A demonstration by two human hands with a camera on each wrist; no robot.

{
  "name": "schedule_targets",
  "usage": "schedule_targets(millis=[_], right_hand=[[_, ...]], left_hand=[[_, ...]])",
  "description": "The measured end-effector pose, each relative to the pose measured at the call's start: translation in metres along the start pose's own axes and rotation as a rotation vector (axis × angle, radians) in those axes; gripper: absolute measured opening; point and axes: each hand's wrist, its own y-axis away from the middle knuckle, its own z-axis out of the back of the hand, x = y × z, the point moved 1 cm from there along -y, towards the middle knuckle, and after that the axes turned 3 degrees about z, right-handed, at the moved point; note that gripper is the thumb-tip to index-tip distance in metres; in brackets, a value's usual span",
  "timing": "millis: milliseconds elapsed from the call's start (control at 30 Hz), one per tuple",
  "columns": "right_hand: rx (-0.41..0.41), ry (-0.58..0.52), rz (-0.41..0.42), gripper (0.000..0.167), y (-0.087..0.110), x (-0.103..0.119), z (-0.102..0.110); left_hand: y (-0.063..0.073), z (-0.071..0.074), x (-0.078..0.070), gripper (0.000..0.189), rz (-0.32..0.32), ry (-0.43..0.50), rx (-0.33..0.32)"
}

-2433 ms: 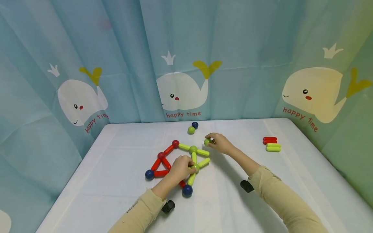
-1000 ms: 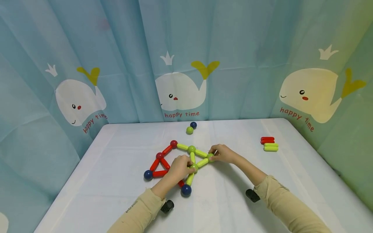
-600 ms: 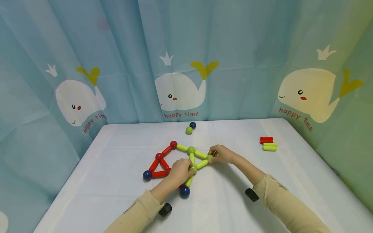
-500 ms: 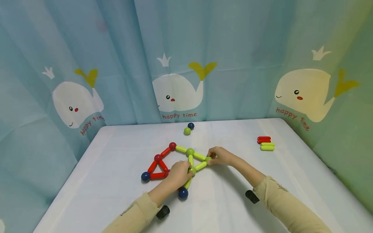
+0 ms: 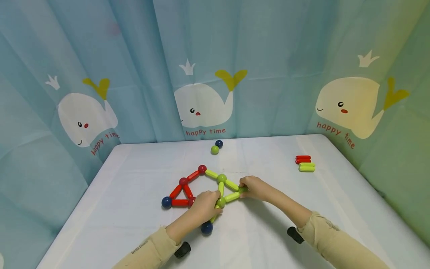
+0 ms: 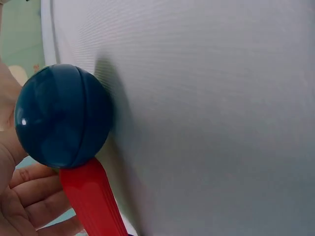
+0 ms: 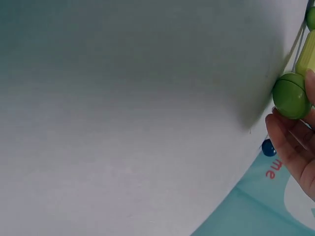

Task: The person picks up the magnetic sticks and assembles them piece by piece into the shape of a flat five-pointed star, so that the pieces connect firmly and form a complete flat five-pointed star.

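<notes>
A flat frame of magnetic rods and balls lies mid-table, its left part red and its right part yellow-green. My left hand [image 5: 203, 205] pinches the green ball [image 5: 221, 202] at the inner joint and hides part of the frame. My right hand [image 5: 256, 188] pinches the green ball [image 5: 242, 190] at the right tip, where two yellow-green rods [image 5: 232, 197] meet. In the right wrist view, fingers and thumb touch that green ball [image 7: 291, 97]. The left wrist view shows a dark blue ball [image 6: 64, 115] joined to a red rod [image 6: 93, 196], in front of my left hand [image 6: 37, 199].
A loose green ball [image 5: 215, 150] and a navy ball [image 5: 219, 144] sit at the back of the white table [image 5: 141, 157]. Red rods [image 5: 303, 160] and spare yellow-green rods [image 5: 307, 169] lie at the back right. A whale-print curtain [image 5: 201, 45] stands behind.
My right hand has brought the green ball down to the two rod ends, closing a triangle. Since then, both hands and the right part of the frame have shifted slightly nearer me.
</notes>
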Motion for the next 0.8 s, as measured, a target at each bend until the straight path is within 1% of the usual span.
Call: schedule_targets(millis=[133, 300, 467, 567, 633, 733, 800], right_hand=[[0.0, -0.068, 0.023, 0.022, 0.009, -0.002, -0.001], [0.03, -0.148, 0.038, 0.023, 0.02, -0.003, -0.001], [0.037, -0.166, 0.051, 0.024, 0.029, -0.012, 0.004], [0.006, -0.162, 0.047, 0.02, 0.035, -0.025, 0.011], [-0.028, -0.144, 0.028, 0.016, 0.038, -0.036, 0.016], [-0.09, -0.097, 0.0, 0.013, 0.043, -0.053, 0.024], [-0.129, -0.054, -0.033, 0.012, 0.047, -0.063, 0.03]], left_hand=[[0.001, 0.0, 0.004, 0.028, -0.013, -0.005, 0.017], [0.004, -0.002, 0.01, 0.031, -0.046, -0.008, 0.039], [0.007, -0.001, 0.013, 0.03, -0.077, -0.042, 0.062], [0.007, 0.001, 0.017, 0.03, -0.105, -0.068, 0.07], [0.007, 0.002, 0.02, 0.03, -0.124, -0.075, 0.075], [0.007, 0.005, 0.026, 0.03, -0.152, -0.081, 0.083], [0.007, 0.007, 0.029, 0.03, -0.17, -0.074, 0.085]])
